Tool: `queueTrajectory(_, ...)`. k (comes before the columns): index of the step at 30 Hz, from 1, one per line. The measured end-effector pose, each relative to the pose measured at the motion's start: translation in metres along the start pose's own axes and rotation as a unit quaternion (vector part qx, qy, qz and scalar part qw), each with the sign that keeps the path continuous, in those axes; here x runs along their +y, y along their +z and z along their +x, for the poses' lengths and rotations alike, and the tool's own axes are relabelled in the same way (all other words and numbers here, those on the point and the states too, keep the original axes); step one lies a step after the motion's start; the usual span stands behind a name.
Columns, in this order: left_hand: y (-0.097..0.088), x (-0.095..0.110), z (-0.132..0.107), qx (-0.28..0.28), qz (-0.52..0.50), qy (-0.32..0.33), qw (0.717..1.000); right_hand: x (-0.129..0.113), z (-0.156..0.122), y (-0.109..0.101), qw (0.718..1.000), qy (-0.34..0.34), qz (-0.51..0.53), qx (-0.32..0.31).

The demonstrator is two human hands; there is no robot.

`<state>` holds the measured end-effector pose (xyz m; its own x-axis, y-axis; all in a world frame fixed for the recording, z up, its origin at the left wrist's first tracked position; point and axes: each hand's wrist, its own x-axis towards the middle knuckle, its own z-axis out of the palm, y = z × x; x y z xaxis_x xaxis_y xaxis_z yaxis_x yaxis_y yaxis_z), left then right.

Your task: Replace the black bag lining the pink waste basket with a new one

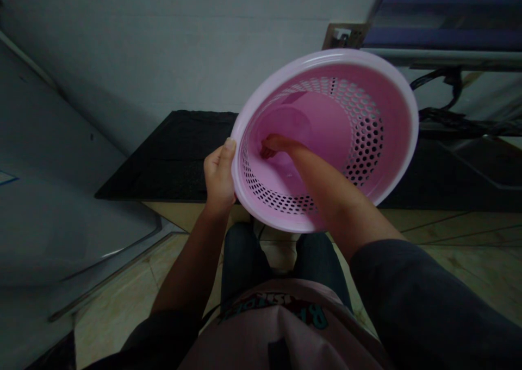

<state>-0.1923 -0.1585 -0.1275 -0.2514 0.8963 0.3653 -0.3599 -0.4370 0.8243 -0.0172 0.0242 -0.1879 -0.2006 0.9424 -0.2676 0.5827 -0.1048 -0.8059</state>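
A pink plastic basket point(328, 123) with round holes in its lower wall is tilted over the black counter, its open mouth towards me. My left hand point(220, 171) grips the left side of the rim, thumb on top and fingers hidden behind the wall. Deep inside the basket, my right hand point(274, 144) is closed near the bottom at the left, fingers curled together. Whether anything is between those fingers is hidden. No loose object shows in the basket, apart from a faint small mark on its inside.
Beneath and behind the basket runs the black countertop point(163, 158) against a white wall. A socket point(345, 36) with a plug is on the wall. Dark cables point(448, 87) hang at the right. At the left stands a large pale appliance point(61, 185).
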Motion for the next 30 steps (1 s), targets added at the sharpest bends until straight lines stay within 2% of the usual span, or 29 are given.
queueTrajectory(8, 0.001, 0.002, -0.001, 0.02, 0.021, -0.01, 1.0, 0.0, 0.001, -0.002, 1.0, 0.011, -0.005, -0.005)
queueTrajectory(14, 0.001, -0.001, 0.0, -0.004, -0.007, 0.012, 1.0, 0.008, 0.006, -0.001, 1.0, 0.022, 0.007, 0.012)
queueTrajectory(21, 0.002, -0.001, 0.001, -0.007, -0.007, 0.022, 1.0, 0.012, 0.012, -0.001, 0.998, 0.036, 0.026, 0.043)
queueTrajectory(30, 0.001, -0.001, 0.002, -0.003, 0.006, 0.027, 1.0, 0.008, 0.005, -0.001, 0.998, 0.051, 0.017, 0.015)
